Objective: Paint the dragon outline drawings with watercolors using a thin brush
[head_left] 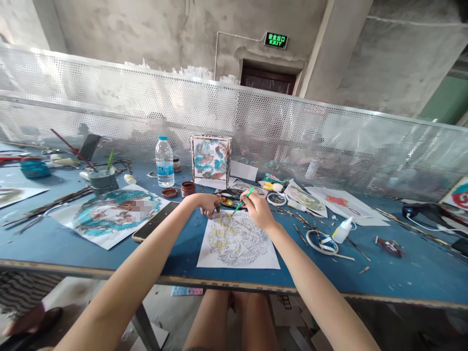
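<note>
A sheet of paper with a line drawing (237, 241) lies in front of me, its left part coloured yellow. Curled fingers of my left hand (209, 204) rest at the sheet's upper left edge; what they hold, if anything, is hidden. My right hand (256, 208) pinches a slim green paintbrush (243, 201), tilted with its tip down at the top of the drawing. Just beyond the hands sits a dark paint palette (225, 201) with yellow paint, partly covered by them.
Left of the sheet lie a phone (155, 223) and a painted sheet (109, 217). A water bottle (164, 163), an open paint jar (187, 188) and a framed picture (211, 160) stand behind. At right are a glue bottle (342, 230), a tape roll (321, 243) and thin sticks.
</note>
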`<state>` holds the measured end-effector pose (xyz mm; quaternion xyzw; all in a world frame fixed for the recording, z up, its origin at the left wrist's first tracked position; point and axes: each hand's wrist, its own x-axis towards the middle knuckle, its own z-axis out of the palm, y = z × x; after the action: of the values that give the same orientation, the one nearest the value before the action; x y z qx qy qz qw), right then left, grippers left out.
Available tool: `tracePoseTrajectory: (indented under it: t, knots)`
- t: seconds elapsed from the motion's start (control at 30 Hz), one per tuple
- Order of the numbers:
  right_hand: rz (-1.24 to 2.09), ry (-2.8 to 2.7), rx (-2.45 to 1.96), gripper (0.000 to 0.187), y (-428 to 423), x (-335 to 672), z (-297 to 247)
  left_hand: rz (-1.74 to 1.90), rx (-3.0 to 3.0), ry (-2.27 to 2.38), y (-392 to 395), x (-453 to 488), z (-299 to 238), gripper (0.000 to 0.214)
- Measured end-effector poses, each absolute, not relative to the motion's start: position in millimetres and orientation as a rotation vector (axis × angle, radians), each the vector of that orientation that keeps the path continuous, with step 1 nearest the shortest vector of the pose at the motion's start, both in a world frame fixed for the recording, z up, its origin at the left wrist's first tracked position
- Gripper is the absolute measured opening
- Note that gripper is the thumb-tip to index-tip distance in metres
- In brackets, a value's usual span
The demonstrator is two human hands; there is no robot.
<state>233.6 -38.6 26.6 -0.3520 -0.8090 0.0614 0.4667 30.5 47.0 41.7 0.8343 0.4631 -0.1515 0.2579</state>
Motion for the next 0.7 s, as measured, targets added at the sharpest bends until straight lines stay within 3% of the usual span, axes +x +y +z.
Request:
tracePoseTrajectory:
  t: [0.7]
  knots:
    - [0.154, -2.045, -0.814, 0.029, -48.7, 223.3, 31.2, -0.424, 2.266, 1.28, 45.0, 31.6, 43.1, 0.057]
